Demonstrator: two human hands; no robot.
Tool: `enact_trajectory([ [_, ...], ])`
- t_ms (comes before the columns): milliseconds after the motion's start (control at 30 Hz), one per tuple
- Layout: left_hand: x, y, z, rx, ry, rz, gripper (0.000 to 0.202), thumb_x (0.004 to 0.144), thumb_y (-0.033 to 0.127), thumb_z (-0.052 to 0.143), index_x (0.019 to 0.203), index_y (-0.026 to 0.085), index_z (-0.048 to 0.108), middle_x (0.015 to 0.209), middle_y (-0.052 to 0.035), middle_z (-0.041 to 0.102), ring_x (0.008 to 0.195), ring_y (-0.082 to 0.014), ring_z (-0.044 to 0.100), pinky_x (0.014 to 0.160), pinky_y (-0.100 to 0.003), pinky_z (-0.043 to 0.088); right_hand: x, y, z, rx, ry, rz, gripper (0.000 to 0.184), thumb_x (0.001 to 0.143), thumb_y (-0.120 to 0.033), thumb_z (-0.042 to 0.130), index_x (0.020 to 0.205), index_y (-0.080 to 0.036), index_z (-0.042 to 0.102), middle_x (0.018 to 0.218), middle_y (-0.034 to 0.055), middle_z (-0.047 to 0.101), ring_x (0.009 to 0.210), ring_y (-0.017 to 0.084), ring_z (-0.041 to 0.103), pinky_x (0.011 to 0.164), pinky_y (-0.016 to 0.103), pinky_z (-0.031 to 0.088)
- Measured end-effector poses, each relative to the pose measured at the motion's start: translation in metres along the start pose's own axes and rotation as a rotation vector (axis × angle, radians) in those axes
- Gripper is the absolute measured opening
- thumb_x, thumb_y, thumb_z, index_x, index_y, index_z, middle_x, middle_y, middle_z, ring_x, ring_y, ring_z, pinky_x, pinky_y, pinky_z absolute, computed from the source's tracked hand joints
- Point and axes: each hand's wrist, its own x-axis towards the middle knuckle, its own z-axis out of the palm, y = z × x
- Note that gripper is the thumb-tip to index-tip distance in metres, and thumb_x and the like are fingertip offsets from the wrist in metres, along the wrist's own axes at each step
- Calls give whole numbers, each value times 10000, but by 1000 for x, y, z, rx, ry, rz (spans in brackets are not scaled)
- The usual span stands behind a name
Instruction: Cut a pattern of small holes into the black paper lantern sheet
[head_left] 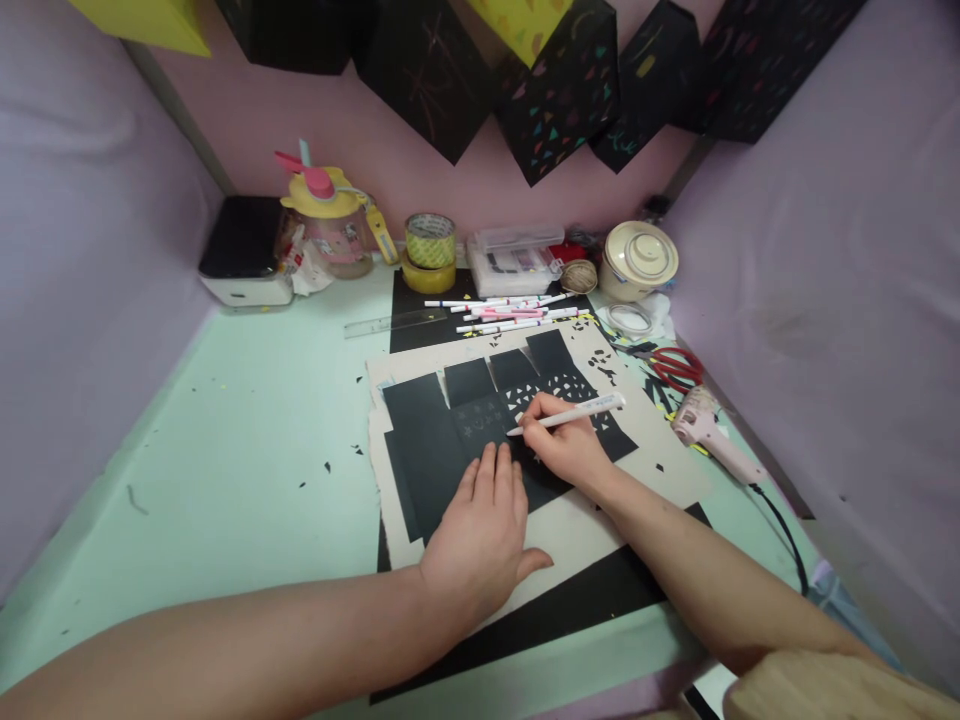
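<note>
A black paper box template [420,440] lies flat, with tabs along its far edge and small shapes cut out of its right panel. Faint light drawings show on its middle panel. My left hand [484,525] rests flat on the near part of the black paper, fingers stretched out. In my right hand [566,445] is a slim white pen [577,412], held in a writing grip, its tip at the middle panel just beyond my left fingertips. Beneath the paper is a pale cardboard sheet [540,560], which lies over a larger black sheet [585,610].
Several white pens [510,314] and a clear ruler [394,323] lie behind the paper. Red-handled scissors [676,368] and a pink glue gun [716,435] are at right. Tape rolls [430,252], a plastic case [517,262], a jug [334,235] and a lidded pot [640,260] line the back.
</note>
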Motion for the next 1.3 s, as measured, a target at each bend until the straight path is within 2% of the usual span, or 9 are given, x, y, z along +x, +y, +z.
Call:
enact_trajectory([
  [267,0,0,-2,-1,2,-4,892,844,702,464,1362,-24,483,1432,-289,394,1352,-404,383,1060,-480,399,0,-1,0,-7,49,12,153,791,-221,522,640,-213,538,578,-28,582,562,137,533,559,258,411],
  [533,0,0,0,9,8,1,897,847,702,458,1355,-37,487,1424,-302,396,1347,-418,383,1055,-487,400,0,-1,0,-40,39,-10,157,813,-233,530,661,-211,556,578,-26,593,532,130,523,530,252,402],
  [1300,-1,-1,-2,11,13,3,876,846,701,462,1349,-15,503,1422,-277,416,1338,-400,405,1053,-470,418,1,1,0,-7,29,-5,168,760,-172,509,609,-224,455,494,-59,468,498,123,462,515,250,371],
])
